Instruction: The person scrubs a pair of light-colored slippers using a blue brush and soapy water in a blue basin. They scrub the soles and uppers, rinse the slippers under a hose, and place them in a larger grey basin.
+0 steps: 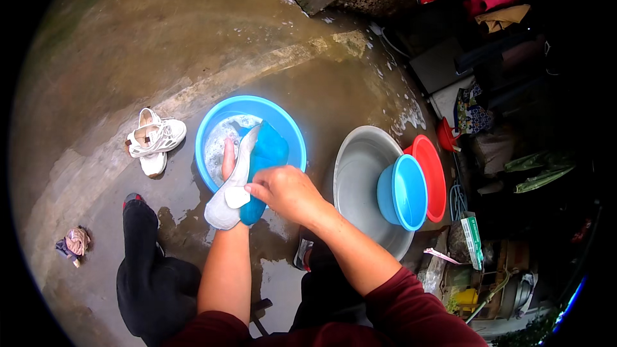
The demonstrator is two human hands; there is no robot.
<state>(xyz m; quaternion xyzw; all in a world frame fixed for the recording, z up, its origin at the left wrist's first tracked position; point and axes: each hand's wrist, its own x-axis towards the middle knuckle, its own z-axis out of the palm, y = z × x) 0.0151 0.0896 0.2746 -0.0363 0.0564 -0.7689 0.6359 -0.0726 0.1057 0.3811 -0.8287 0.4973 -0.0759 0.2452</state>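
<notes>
A blue plastic basin with sudsy water stands before me. Over its near edge my left hand supports a pale grey shoe insole and a blue insole-shaped piece beside it. Only the thumb side of that hand shows; the pieces hide the rest. My right hand pinches a small white block, which looks like soap, against the lower part of the grey insole.
White sneakers rest left of the basin, with a crumpled cloth farther left. To the right are a large grey tub, a small blue basin and a red basin. The concrete floor is wet.
</notes>
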